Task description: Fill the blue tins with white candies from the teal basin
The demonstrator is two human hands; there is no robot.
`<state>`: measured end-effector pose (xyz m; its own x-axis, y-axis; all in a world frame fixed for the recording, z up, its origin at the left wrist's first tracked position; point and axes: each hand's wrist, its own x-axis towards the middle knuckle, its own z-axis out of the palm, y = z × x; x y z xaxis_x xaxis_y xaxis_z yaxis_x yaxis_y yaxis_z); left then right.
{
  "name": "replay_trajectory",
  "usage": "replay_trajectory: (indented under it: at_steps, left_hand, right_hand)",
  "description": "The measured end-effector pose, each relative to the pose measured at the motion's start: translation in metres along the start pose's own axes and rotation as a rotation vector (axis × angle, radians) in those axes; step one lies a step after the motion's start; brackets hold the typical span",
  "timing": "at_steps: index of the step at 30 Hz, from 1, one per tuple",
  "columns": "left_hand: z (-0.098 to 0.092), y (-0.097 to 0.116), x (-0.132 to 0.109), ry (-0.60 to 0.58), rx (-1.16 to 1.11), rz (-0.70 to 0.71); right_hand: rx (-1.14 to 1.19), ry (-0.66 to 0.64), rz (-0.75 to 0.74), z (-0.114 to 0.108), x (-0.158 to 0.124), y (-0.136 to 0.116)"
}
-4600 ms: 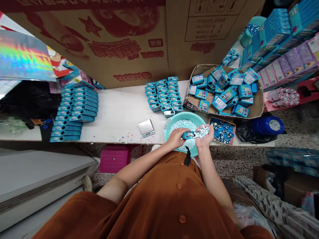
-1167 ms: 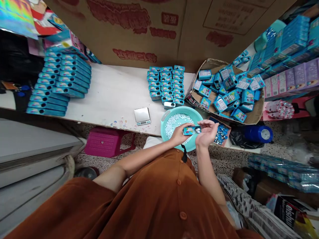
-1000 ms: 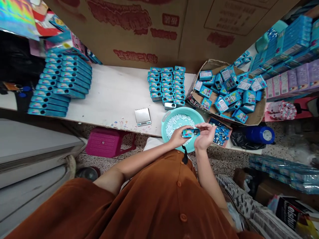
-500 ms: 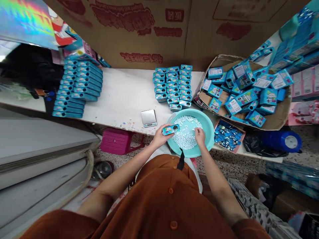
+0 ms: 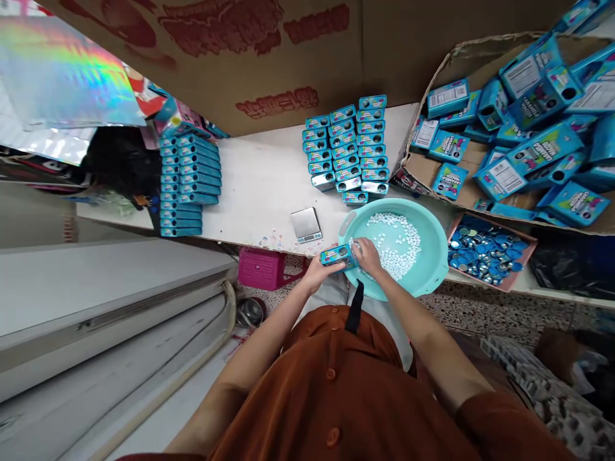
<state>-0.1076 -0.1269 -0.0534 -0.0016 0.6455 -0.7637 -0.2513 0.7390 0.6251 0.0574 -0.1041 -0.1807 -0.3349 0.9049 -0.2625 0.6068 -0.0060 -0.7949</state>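
Observation:
My left hand (image 5: 318, 271) grips a small blue candy box (image 5: 335, 255) over the near left rim of a turquoise basin (image 5: 432, 269). Small white candies (image 5: 407, 242) lie scattered over the basin's floor, thickest in a curved band. Right beside the box's right end is my right hand (image 5: 368, 258), its fingers curled together with white candies at the tips. How many it holds is hidden. A small silver scale (image 5: 305, 224) rests on the white table, left of the basin.
Rows of blue boxes (image 5: 344, 151) stand behind the basin, and more are stacked (image 5: 192, 179) at left. A cardboard carton (image 5: 408, 160) full of blue boxes is at right, above a tray of blue and silver caps (image 5: 487, 250). A pink stool (image 5: 262, 269) stands below the table edge.
My right hand has moved left from the middle of the candies to the box's end. My left hand still holds the box. The camera view has shifted to the right and closer.

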Motion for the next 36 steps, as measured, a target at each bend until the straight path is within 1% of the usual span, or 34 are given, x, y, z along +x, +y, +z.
replay_trajectory:
  at_steps: [2, 4, 6, 8, 10, 12, 13, 15, 17, 18, 20, 22, 24, 26, 28, 30, 33, 36]
  left_hand:
    - [0.003, 0.002, 0.003, -0.021, 0.004, 0.007]
    - [0.004, 0.004, 0.004, -0.039, 0.016, 0.004]
    - [0.004, 0.005, 0.004, -0.051, 0.035, 0.002]
    - [0.004, 0.004, 0.003, -0.056, 0.07, 0.022]
    - [0.005, 0.003, 0.002, -0.047, 0.142, 0.094]
    - [0.006, 0.004, 0.001, -0.051, 0.247, 0.214]
    - [0.008, 0.005, 0.001, -0.058, 0.299, 0.279]
    - [0.011, 0.009, -0.001, -0.087, 0.378, 0.394]
    - [0.015, 0.013, -0.002, -0.124, 0.422, 0.485]
    - [0.017, 0.016, -0.003, -0.146, 0.442, 0.527]
    - [0.023, 0.021, -0.005, -0.191, 0.489, 0.609]
    - [0.03, 0.025, -0.007, -0.226, 0.547, 0.688]
    - [0.038, 0.029, -0.008, -0.249, 0.617, 0.753]
    - [0.047, 0.032, -0.01, -0.251, 0.7, 0.796]
    - [0.056, 0.036, -0.013, -0.243, 0.787, 0.827]
    - [0.064, 0.04, -0.016, -0.242, 0.863, 0.856]
    - [0.072, 0.046, -0.02, -0.255, 0.933, 0.889]
    - [0.077, 0.05, -0.022, -0.279, 0.954, 0.871]
  right_hand:
    - [0.033, -0.043, 0.058, 0.001, -0.02, -0.003]
    - [0.11, -0.095, 0.162, -0.001, -0.035, -0.005]
    - [0.238, -0.128, 0.306, -0.002, -0.041, -0.005]
    - [0.352, -0.138, 0.412, -0.003, -0.039, -0.005]
    - [0.423, -0.132, 0.455, -0.004, -0.033, -0.004]
    - [0.475, -0.108, 0.474, -0.007, -0.026, -0.006]
    - [0.552, -0.077, 0.506, -0.011, -0.023, -0.008]
    - [0.831, 0.007, 0.608, -0.023, -0.02, -0.015]
    - [1.22, 0.079, 0.692, -0.042, -0.019, -0.026]
    - [1.405, 0.099, 0.7, -0.054, -0.02, -0.033]
    - [1.682, 0.134, 0.639, -0.079, -0.023, -0.048]
    - [1.88, 0.197, 0.54, -0.103, -0.026, -0.064]
    - [2.004, 0.273, 0.435, -0.125, -0.031, -0.08]
    - [2.055, 0.329, 0.346, -0.142, -0.035, -0.093]
    - [2.047, 0.37, 0.285, -0.154, -0.039, -0.105]
    - [1.994, 0.418, 0.265, -0.161, -0.042, -0.114]
    - [1.856, 0.529, 0.258, -0.165, -0.045, -0.125]
    - [1.703, 0.607, 0.235, -0.164, -0.046, -0.132]
